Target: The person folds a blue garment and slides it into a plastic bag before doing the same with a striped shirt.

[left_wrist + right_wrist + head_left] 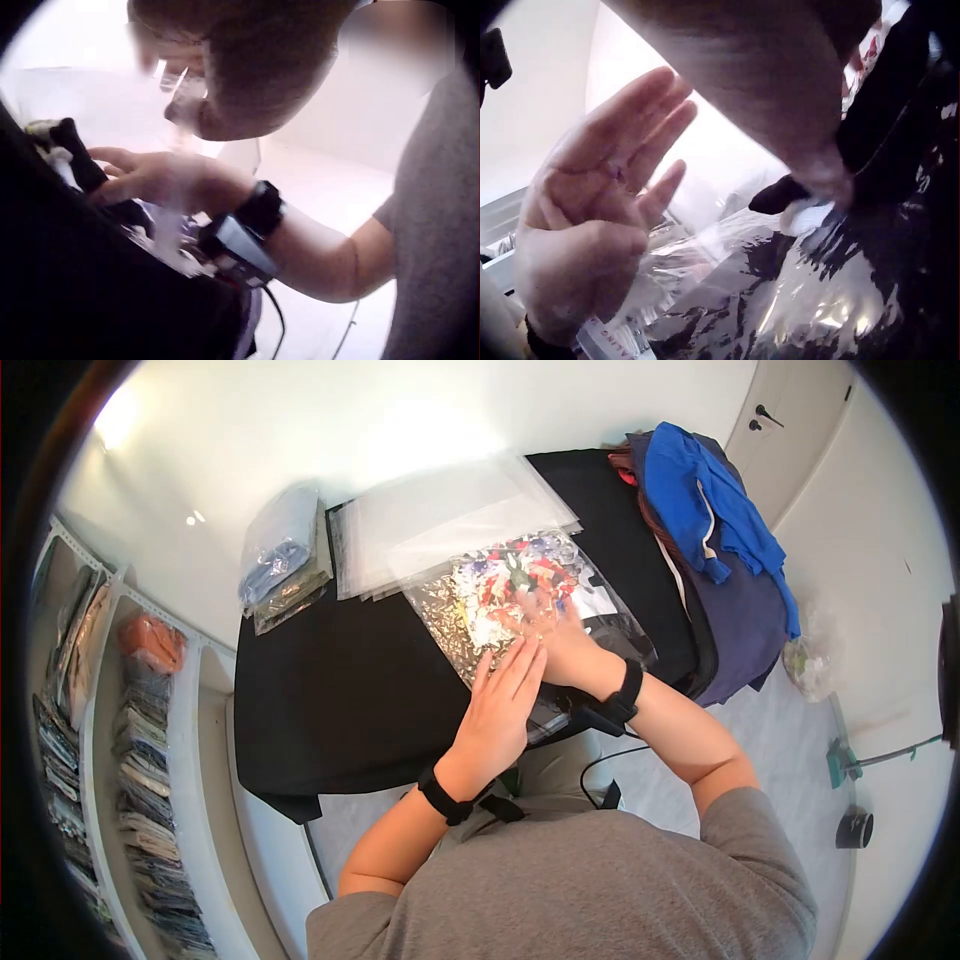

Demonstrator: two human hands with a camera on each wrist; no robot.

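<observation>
A clear plastic bag (455,622) lies flat on the black-covered table, with a garment in a bright multicoloured print (520,565) inside it. Over the print is my right hand (565,645), blurred in the head view; the left wrist view shows the fingers of this right hand (161,178) extended onto the bagged garment. My left hand (500,705) is at the bag's near edge, its fingers straight and pointing away from me. In the right wrist view the palm of the left hand (592,202) faces the camera, with nothing in it, above the shiny plastic.
Behind the bag lies a stack of clear plastic bags (440,510). Packed folded clothes (285,550) sit at the table's back left. Loose garments, with a blue one (700,500) on top, cover the right end. Shelves of bagged clothes (145,760) stand at left.
</observation>
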